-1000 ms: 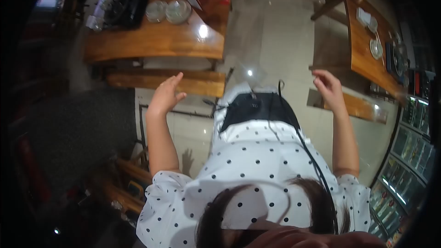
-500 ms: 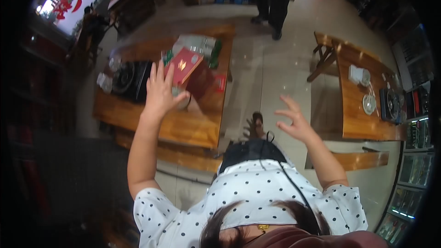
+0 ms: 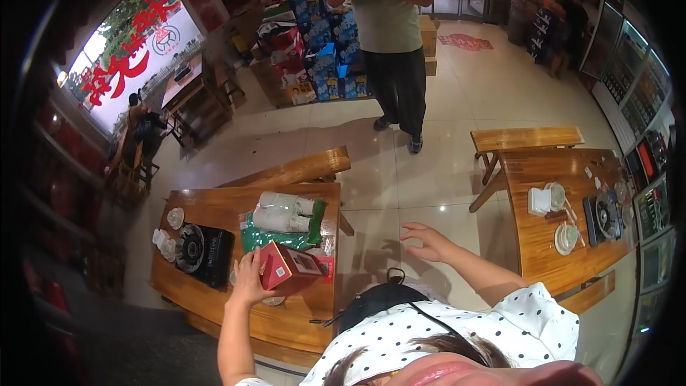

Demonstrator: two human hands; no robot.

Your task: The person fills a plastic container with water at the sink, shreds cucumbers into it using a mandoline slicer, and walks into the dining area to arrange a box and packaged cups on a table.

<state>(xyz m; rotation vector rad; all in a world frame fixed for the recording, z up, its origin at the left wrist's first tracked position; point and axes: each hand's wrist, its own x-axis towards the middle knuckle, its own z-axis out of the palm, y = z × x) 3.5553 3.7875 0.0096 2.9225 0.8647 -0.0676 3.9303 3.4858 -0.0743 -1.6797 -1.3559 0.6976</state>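
My left hand [image 3: 249,281] is at the left side of a red box [image 3: 287,269] on the left wooden table [image 3: 286,331], fingers spread along the box's edge; whether it grips the box is unclear. Behind the box lie a green packet [image 3: 261,234] and clear-wrapped white cups [image 3: 282,213]. A black portable stove [image 3: 207,254] stands left of my hand, with wrapped dishes [image 3: 168,249] beside it. My right hand [image 3: 426,242] hangs over the floor between the tables, fingers apart and holding nothing.
A person [image 3: 391,36] holding a phone stands ahead. The right table [image 3: 525,243] bears a stove [image 3: 606,216] and bowls [image 3: 565,238]. Benches [image 3: 525,139] flank the tables. Stacked drink cartons [image 3: 321,50] stand at the back, and glass-door fridges [image 3: 629,71] line the right side.
The view has tilted up, showing the standing person and the room behind. My left hand has come to the red box. My right hand has moved inward from the right, its fingers spread.
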